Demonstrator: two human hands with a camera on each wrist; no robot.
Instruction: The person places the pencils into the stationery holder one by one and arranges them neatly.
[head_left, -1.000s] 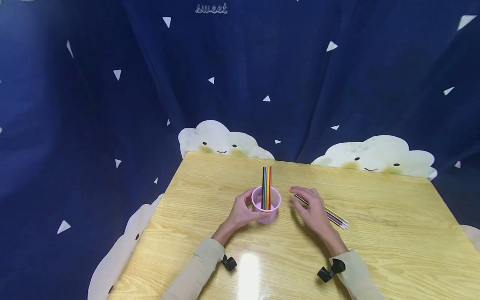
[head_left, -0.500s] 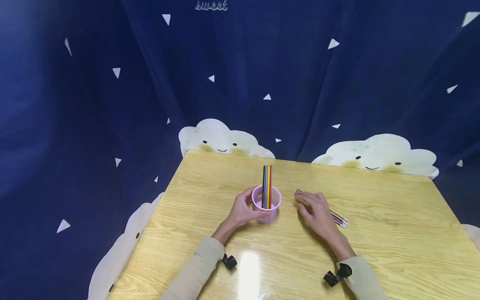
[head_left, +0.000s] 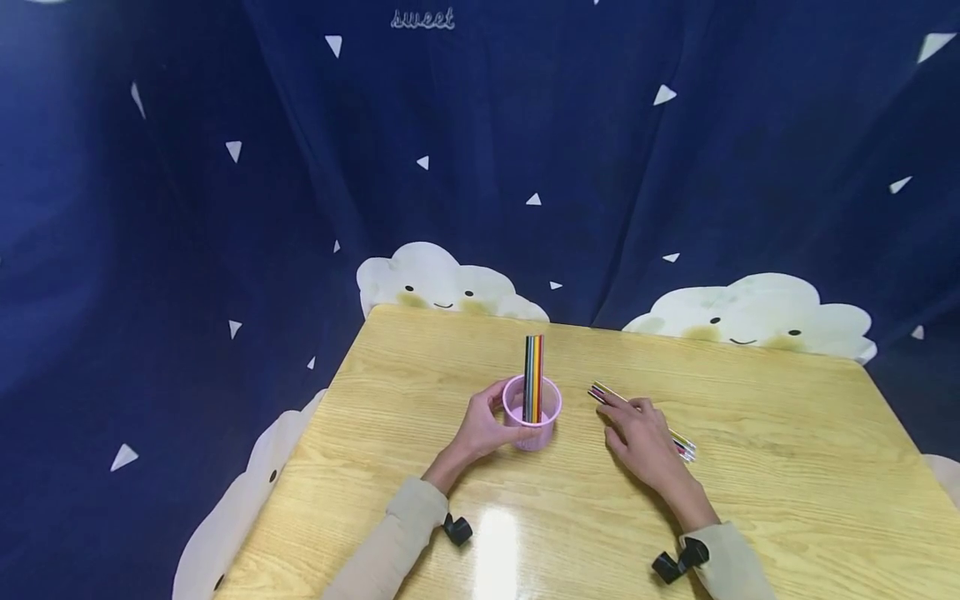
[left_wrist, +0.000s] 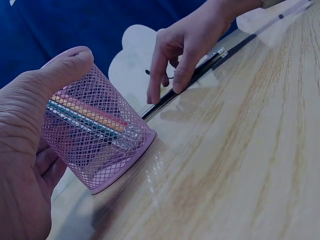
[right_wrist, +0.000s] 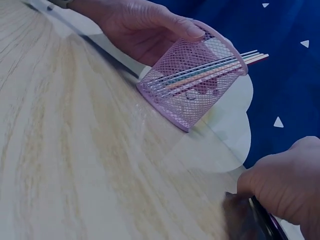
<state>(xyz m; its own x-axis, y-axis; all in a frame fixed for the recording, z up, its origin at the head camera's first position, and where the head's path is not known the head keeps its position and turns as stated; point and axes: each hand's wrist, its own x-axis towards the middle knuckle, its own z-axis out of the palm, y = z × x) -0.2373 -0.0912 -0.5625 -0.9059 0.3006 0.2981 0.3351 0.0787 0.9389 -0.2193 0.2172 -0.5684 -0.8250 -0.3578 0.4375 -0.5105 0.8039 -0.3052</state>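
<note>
My right hand [head_left: 645, 439] is hiding the middle of the loose pencils [head_left: 684, 446] beneath it; whether it's pinching them, I can't tell. My left hand [head_left: 482, 422] is gripping the pink mesh cup [head_left: 535, 439].

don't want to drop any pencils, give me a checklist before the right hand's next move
Left hand holding the cup: ok, wrapped round its side.
Cup mouth facing up: ok.
Room in the cup: ok, the standing pencils fill only part.
Right hand at the loose pencils: ok, it lies over them.
Firm grip on them: cannot tell, the hand hides it.
Loose pencils lifted off the table: not ok, they appear to lie on it.
</note>
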